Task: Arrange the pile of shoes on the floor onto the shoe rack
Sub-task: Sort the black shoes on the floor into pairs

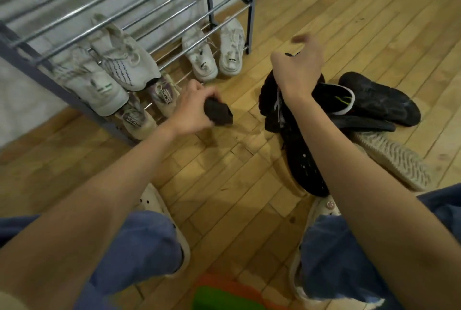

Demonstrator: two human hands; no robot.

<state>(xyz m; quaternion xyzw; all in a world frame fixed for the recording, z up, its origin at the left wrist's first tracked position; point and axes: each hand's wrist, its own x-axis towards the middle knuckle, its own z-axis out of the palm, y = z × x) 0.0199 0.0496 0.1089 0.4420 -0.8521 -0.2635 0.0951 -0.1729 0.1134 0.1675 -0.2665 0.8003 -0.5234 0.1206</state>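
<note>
The metal shoe rack (139, 10) stands at the upper left. It holds a white pair (94, 82) on a middle tier, a beige pair (136, 120) below, and another white pair (199, 57) at the right end. A pile of black shoes (379, 97) lies on the floor at the right, with a beige upturned sole (394, 160) beside it. My right hand (296, 67) is closed on a black sneaker (299, 155) that hangs under my wrist. My left hand (192, 107) grips a small dark crumpled piece (218, 111), sock-like, just in front of the rack.
Wooden plank floor (237, 160) lies between rack and pile. My feet in white clogs (159, 210) and blue trouser legs fill the foreground. An orange and green object (219, 294) shows at the bottom edge. A pale wall is behind the rack.
</note>
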